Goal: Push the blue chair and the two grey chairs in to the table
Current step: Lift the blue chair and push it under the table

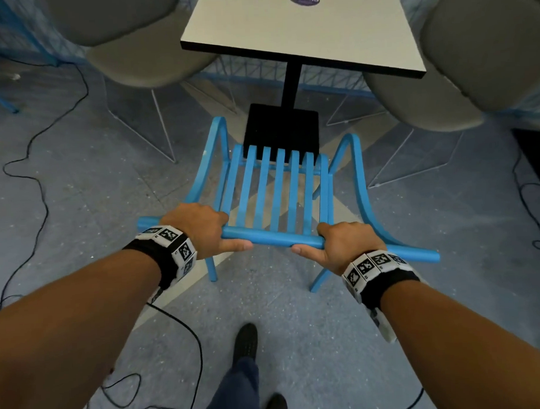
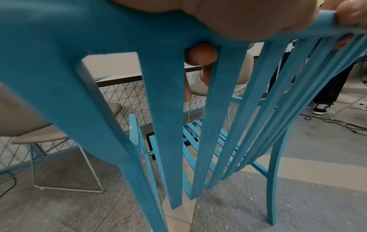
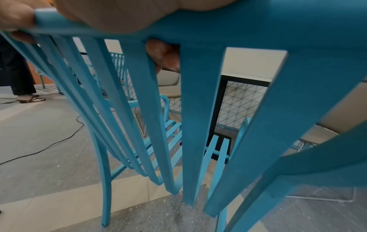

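Note:
A blue slatted chair (image 1: 274,189) stands in front of me, facing the white table (image 1: 302,28). My left hand (image 1: 205,228) grips the left part of its top rail, fingers curled over it. My right hand (image 1: 340,244) grips the right part of the same rail. The chair's front edge lies near the table's black base (image 1: 281,127). One grey chair (image 1: 141,49) stands at the table's left side, another grey chair (image 1: 460,72) at its right. In the wrist views my fingertips (image 2: 200,55) (image 3: 164,55) show between the blue chair's (image 2: 168,109) (image 3: 198,109) back slats.
Black cables (image 1: 38,169) trail over the grey floor on the left and near my feet (image 1: 246,343). A blue mesh barrier (image 1: 258,76) runs behind the table. Another person's legs and shoe (image 2: 321,108) stand off to one side; a sandalled foot (image 3: 29,99) shows in the right wrist view.

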